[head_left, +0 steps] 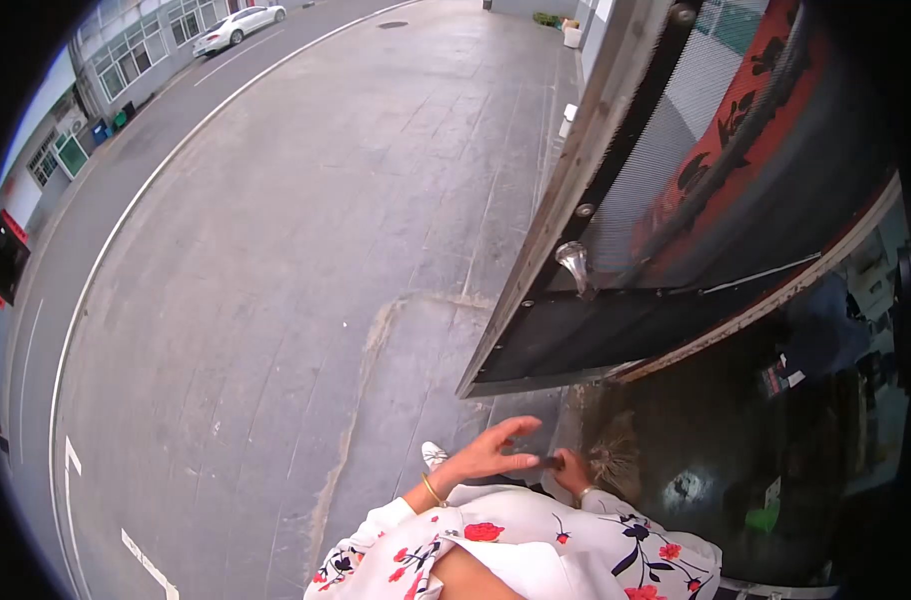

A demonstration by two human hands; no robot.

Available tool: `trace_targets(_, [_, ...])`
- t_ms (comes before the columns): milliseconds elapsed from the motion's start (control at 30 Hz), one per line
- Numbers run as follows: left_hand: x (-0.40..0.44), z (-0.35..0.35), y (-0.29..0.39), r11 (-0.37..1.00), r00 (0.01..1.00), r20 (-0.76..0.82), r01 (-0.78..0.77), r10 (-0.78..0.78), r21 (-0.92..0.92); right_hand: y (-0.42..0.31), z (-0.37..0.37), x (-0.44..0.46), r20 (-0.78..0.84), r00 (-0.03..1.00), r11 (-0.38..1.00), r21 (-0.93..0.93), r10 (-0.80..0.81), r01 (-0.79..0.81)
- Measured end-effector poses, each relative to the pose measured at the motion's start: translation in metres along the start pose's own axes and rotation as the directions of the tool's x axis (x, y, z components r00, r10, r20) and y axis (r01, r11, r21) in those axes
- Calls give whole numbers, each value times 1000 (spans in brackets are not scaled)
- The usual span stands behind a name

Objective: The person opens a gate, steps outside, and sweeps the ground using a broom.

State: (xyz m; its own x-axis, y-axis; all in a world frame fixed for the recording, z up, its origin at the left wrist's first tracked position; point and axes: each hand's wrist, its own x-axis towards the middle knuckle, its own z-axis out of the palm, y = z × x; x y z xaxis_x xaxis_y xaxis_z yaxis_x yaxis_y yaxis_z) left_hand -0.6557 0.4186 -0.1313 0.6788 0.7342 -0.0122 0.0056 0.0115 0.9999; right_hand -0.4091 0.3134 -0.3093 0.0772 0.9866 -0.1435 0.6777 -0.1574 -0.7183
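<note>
- The dark stick (551, 463) is low in the frame, just right of the middle. It pokes out of the right hand (573, 472).
- The right hand is curled tight around the stick. A snug hold, not a hard squeeze, should stop it from slipping.
- The left hand (492, 453) is wide open, with the fingers spread and nothing in it. Its thumb is very near the stick, but I cannot tell if they touch.
- Since the left hand is free, it could help steady the stick. It would be best to wrap all the fingers around it, not just pinch it with the thumb.
- A straw bunch (616, 460) sits just right of the right hand. It looks like a broom end, but I cannot see if it joins the stick. Watch that it does not snag.
- The screen door (666, 200) stands open from the upper right down to the middle. Its bottom corner is near the hands, so small, slow arm moves seem safest.
- The door handle (573, 262) sticks out above the hands. Take care not to bump it.
- A white shoe (434, 455) shows beside the left hand. Stand steady on the gray ground (276, 250).
</note>
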Motion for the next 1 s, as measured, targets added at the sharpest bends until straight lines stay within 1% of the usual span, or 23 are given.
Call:
trace_targets(33, [-4, -2, -7, 992, 999, 53, 10, -3, -125, -13, 9, 13, 38, 998, 997, -47, -53, 55])
trace_targets(67, [-10, -3, -13, 968, 995, 98, 27, -2, -251, -27, 20, 16, 94, 994, 996, -54, -62, 67])
trace_targets(100, [-11, -16, -21, 970, 999, -33, -40, 33, -241, -44, 32, 38, 137, 985, 993, -50, -100, 108])
trace_targets(133, [-15, -35, -25, 974, 999, -38, -26, 18, -223, -55, 48, 52, 142, 984, 993, -27, -109, 113])
trace_targets(200, [-33, -66, -29, 914, 978, -197, -17, -69, -405, -82, 74, 63, 223, 954, 979, 23, -203, 203])
trace_targets(233, [-43, -74, -45, 915, 950, -302, -47, -83, -401, -97, 78, 67, 397, 910, 993, 39, -120, 115])
trace_targets(267, [-53, -83, -53, 915, 948, -305, -46, -86, -400, -110, 85, 70, 400, 908, 992, 41, -122, 116])
trace_targets(333, [-67, -96, -62, 782, 907, -406, -170, -115, -600, -135, 91, 76, 474, 797, 926, 234, -375, 297])
trace_targets(367, [-71, -96, -59, 794, 872, -473, -200, -123, -574, -149, 90, 79, 476, 788, 920, 230, -392, 319])
trace_targets(400, [-75, -97, -57, 793, 873, -473, -206, -115, -573, -149, 92, 85, 473, 788, 919, 224, -394, 324])
trace_targets(433, [-82, -97, -57, 798, 870, -471, -176, -148, -576, -145, 96, 90, 326, 889, 935, 257, -323, 246])
trace_targets(467, [-91, -98, -60, 803, 865, -466, -137, -189, -580, -143, 103, 90, 175, 958, 938, 305, -225, 165])
trace_targets(533, [-106, -101, -63, 811, 859, -459, -96, -225, -577, -148, 98, 92, 20, 999, 964, 262, -50, 44])
trace_targets(567, [-111, -102, -61, 830, 858, -475, -114, -194, -546, -146, 99, 88, 20, 999, 965, 259, -50, 43])
trace_targets(633, [-126, -107, -59, 842, 853, -498, -150, -155, -519, -145, 97, 84, -130, 991, 992, 125, 41, -24])
trace_targets(667, [-134, -111, -58, 851, 841, -522, -165, -143, -499, -145, 97, 82, -130, 991, 993, 117, 32, -17])
trace_targets(733, [-147, -115, -51, 861, 827, -547, -178, -132, -477, -143, 101, 73, -208, 966, 986, 97, 151, -134])
trace_targets(767, [-152, -117, -44, 911, 768, -616, -111, -174, -396, -134, 104, 71, -236, 960, 988, 51, 154, -146])
trace_targets(800, [-158, -120, -41, 948, 701, -682, -27, -208, -317, -128, 107, 67, -232, 960, 987, 56, 159, -150])
trace_targets(833, [-163, -128, -41, 948, 702, -679, -16, -215, -317, -123, 109, 62, -270, 948, 985, 73, 170, -156])
trace_targets(900, [-171, -147, -35, 961, 705, -707, -153, -58, -231, -120, 110, 50, -313, 934, 982, 126, 171, -137])
trace_targets(933, [-172, -152, -32, 962, 700, -711, -145, -65, -231, -118, 111, 46, -303, 937, 982, 130, 173, -140])
trace_targets(1000, [-173, -161, -27, 949, 619, -784, -269, 42, -162, -111, 113, 35, -370, 901, 969, 179, 225, -169])
